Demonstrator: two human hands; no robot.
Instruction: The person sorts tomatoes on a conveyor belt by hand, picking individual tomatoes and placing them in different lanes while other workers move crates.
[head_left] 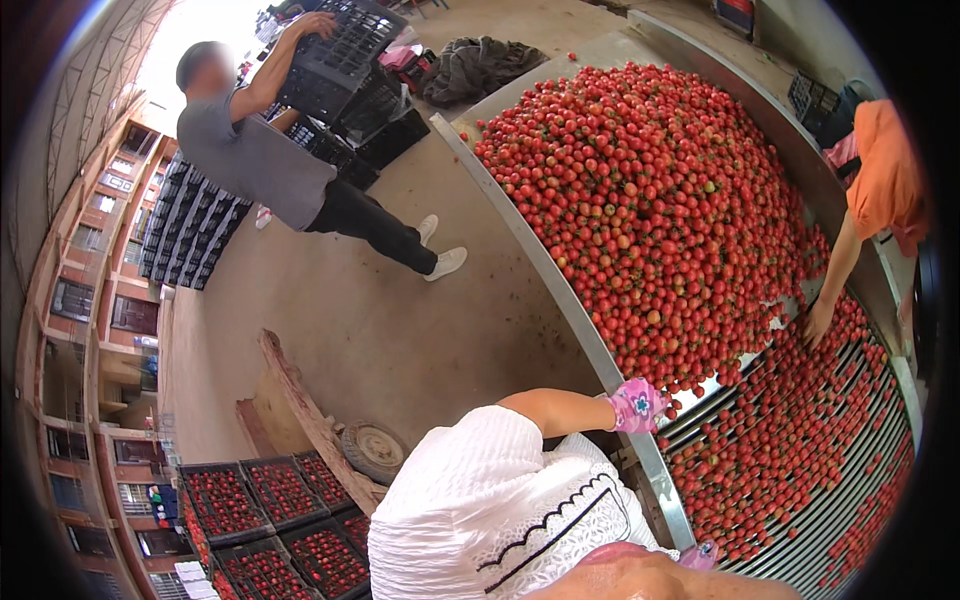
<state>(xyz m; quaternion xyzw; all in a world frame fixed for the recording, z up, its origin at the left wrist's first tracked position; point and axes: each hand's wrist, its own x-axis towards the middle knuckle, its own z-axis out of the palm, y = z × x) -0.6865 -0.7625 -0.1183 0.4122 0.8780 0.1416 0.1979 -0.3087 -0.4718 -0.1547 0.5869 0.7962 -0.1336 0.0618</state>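
My left hand [638,406], in a pink flowered glove, reaches over the metal side rail [590,345] and touches the lower edge of a big heap of cherry tomatoes [650,220]. Its fingers point toward the fruit, and their tips are hidden. Lower down, a bit of pink glove shows my right hand [700,554] beside the rail, mostly covered, so its fingers cannot be made out. Below the heap, loose cherry tomatoes are spread over a rack of metal rollers [860,440]. From the far side, another person's bare hand [818,322] rests among the tomatoes where heap and rollers meet.
A person in orange [888,180] leans in at the right. At the far left, a person in grey [255,165] handles stacked black crates [335,60]. Tomato-filled crates [325,560], a wooden plank [310,400] and a wheel [373,450] lie near left. Dark cloth [478,70] is behind.
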